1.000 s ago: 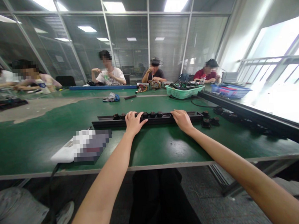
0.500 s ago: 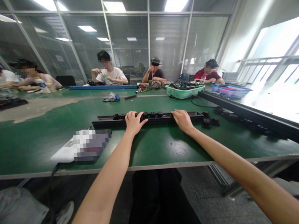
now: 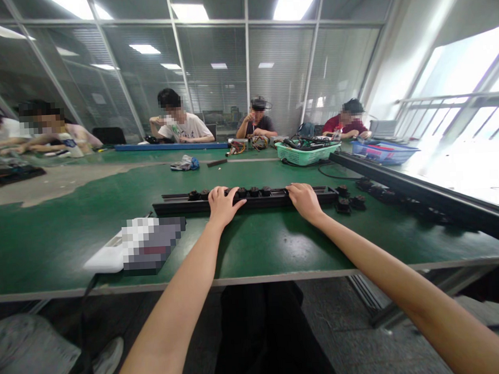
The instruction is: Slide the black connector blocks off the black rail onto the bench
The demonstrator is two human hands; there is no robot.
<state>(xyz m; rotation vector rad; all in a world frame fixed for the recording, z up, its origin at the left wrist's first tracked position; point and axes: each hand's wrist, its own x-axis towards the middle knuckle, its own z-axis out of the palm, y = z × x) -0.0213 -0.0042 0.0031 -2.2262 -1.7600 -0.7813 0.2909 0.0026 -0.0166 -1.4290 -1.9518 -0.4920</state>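
Note:
A long black rail [image 3: 183,208] lies crosswise on the green table, with several small black block-shaped parts [image 3: 254,192] in a row along its channel. My left hand [image 3: 222,204] is closed over the rail left of its middle, fingers on the far side and thumb along the near face. Further right, my right hand [image 3: 303,200] grips the same rail, its fingertips bent over the top edge. What lies under the fingers of both hands is hidden.
Loose black parts [image 3: 343,205] sit by the rail's right end. A longer black bar [image 3: 425,183] slants along the right side. A green basket [image 3: 308,155] and a blue basket [image 3: 384,153] stand behind. A white device [image 3: 106,255] lies front left. Several people sit across the table.
My hands and the rail stay in place. Across the table, the person in the white shirt has leaned slightly left and lowered a hand.

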